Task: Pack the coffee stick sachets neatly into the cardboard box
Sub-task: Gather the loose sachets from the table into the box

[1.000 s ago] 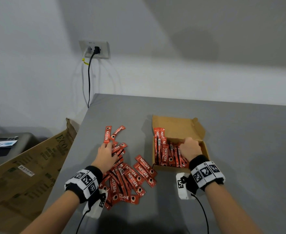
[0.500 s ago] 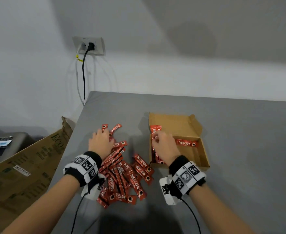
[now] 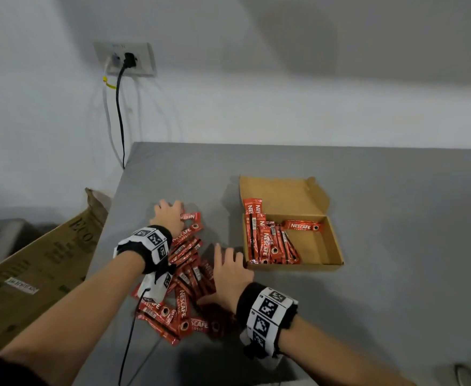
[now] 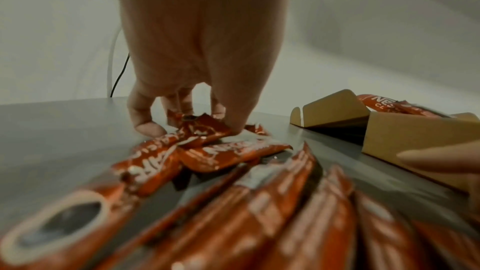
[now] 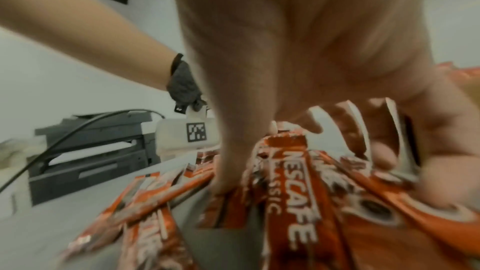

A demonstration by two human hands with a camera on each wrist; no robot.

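On the table, loose sachets lie left of the box, which holds more sachets.

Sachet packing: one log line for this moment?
left hand: on sachet pile far end | right hand: on pile near side | cardboard box: part filled

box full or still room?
Partly full. The sachets in the box fill only the left side of the cardboard box; its right floor is bare.

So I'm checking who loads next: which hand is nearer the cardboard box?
Right. The right hand lies on the sachet pile just beside the cardboard box, near its front left corner. The left hand is at the pile's far end, farther from the box.
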